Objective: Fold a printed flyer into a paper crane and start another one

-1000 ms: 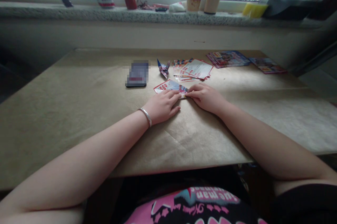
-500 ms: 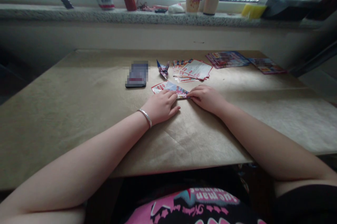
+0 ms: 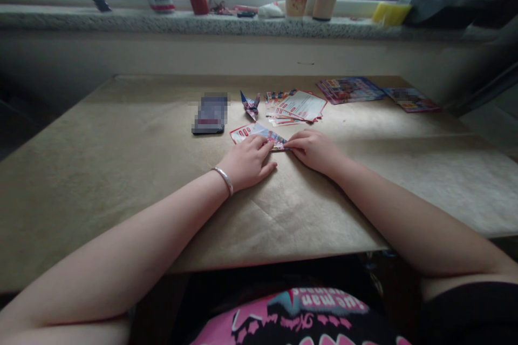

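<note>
A printed sheet of paper (image 3: 259,130), folded at its right part, lies on the table in front of me. My left hand (image 3: 247,161) rests flat across its near edge, fingers stretched out and thumb apart, a silver bangle on the wrist. At the sheet's right corner, my right hand (image 3: 313,149) pinches the paper between thumb and fingers. The fingers of both hands cover part of the near edge. Just behind the sheet stands a folded paper crane (image 3: 251,106) with blue and pink print.
A phone (image 3: 210,114) lies left of the crane. Fanned printed sheets (image 3: 301,105) are to its right, with stacked colourful papers (image 3: 350,89) and another printed paper (image 3: 410,100) farther right. Bottles, cups and a yellow object (image 3: 390,13) line the stone windowsill (image 3: 226,25).
The sheet and the right fingertips have shifted very slightly left. My left hand stays nearly in place on the paper.
</note>
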`<state>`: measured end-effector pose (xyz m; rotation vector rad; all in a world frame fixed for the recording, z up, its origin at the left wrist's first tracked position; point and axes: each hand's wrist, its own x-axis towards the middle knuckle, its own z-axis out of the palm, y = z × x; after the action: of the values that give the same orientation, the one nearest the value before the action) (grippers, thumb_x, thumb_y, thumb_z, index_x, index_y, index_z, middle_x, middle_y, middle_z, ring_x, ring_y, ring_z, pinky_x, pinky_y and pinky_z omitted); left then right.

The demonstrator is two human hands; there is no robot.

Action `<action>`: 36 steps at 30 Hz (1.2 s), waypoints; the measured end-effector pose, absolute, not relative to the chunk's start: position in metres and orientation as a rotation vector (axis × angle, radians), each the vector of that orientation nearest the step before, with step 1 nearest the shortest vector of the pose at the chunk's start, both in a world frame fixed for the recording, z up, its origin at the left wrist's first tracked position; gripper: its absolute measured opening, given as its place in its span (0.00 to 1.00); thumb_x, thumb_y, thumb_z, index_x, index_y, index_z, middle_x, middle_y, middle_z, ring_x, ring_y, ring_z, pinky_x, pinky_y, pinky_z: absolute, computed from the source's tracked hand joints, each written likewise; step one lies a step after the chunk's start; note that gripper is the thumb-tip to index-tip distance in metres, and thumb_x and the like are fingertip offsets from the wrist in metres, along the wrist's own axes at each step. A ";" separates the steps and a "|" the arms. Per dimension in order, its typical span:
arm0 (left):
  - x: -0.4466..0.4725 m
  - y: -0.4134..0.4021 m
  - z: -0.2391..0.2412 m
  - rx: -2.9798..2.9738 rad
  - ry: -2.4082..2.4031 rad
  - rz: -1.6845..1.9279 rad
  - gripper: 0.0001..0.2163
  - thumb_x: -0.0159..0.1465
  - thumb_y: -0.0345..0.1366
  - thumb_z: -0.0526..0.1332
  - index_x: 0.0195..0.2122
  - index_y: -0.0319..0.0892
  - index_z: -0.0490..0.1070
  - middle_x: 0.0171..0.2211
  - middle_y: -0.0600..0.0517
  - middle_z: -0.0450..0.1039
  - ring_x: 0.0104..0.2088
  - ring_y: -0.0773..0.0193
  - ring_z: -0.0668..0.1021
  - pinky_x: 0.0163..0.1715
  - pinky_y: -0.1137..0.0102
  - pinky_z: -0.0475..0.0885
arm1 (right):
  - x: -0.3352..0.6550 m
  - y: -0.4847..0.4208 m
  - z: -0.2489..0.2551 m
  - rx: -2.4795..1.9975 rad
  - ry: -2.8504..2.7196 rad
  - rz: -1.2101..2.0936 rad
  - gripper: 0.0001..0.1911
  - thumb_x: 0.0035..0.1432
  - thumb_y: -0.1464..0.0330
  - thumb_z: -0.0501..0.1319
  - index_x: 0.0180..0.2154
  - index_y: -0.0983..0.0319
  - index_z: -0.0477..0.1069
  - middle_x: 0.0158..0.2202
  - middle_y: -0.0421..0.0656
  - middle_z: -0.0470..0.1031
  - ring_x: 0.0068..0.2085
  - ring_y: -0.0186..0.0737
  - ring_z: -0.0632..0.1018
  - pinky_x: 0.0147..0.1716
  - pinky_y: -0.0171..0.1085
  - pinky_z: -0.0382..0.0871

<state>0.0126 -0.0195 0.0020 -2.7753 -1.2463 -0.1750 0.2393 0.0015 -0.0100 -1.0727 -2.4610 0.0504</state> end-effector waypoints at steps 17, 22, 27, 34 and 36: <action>0.012 -0.018 0.002 -2.804 -1.190 -0.150 0.25 0.70 0.46 0.50 0.64 0.42 0.61 0.54 0.41 0.67 0.55 0.50 0.68 0.57 0.57 0.66 | 0.249 -0.002 -0.001 -1.237 -2.445 0.021 0.10 0.58 0.74 0.60 0.37 0.61 0.80 0.36 0.46 0.80 0.37 0.40 0.77 0.39 0.38 0.69; 0.014 -0.020 0.004 -2.797 -1.197 -0.108 0.25 0.70 0.46 0.50 0.65 0.42 0.60 0.55 0.41 0.66 0.56 0.50 0.68 0.57 0.58 0.66 | 0.254 -0.004 0.000 -1.176 -2.499 0.034 0.13 0.60 0.72 0.59 0.42 0.59 0.81 0.38 0.45 0.80 0.39 0.40 0.78 0.40 0.37 0.69; 0.015 -0.020 0.005 -2.793 -1.205 -0.088 0.25 0.70 0.46 0.50 0.65 0.42 0.60 0.57 0.41 0.65 0.57 0.50 0.68 0.58 0.59 0.65 | 0.254 -0.004 0.000 -1.183 -2.540 0.002 0.14 0.62 0.71 0.58 0.43 0.56 0.81 0.40 0.44 0.80 0.40 0.40 0.77 0.40 0.37 0.68; 0.017 -0.020 0.006 -2.783 -1.158 -0.044 0.26 0.70 0.47 0.49 0.65 0.37 0.60 0.61 0.41 0.63 0.59 0.49 0.66 0.60 0.59 0.62 | 0.253 -0.003 0.000 -1.231 -2.526 0.002 0.14 0.62 0.71 0.58 0.42 0.54 0.82 0.39 0.43 0.80 0.40 0.41 0.76 0.39 0.38 0.67; 0.018 -0.021 0.006 -2.775 -1.150 -0.039 0.27 0.70 0.47 0.50 0.65 0.36 0.60 0.60 0.41 0.65 0.58 0.49 0.67 0.60 0.59 0.62 | 0.253 -0.003 -0.001 -1.228 -2.517 -0.028 0.14 0.62 0.71 0.58 0.42 0.54 0.82 0.38 0.44 0.80 0.40 0.42 0.75 0.40 0.39 0.67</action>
<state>0.0179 -0.0207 0.0064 -2.7750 -1.1501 -0.0392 0.2532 -0.0026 -0.0012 -1.2280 -2.5167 -0.0277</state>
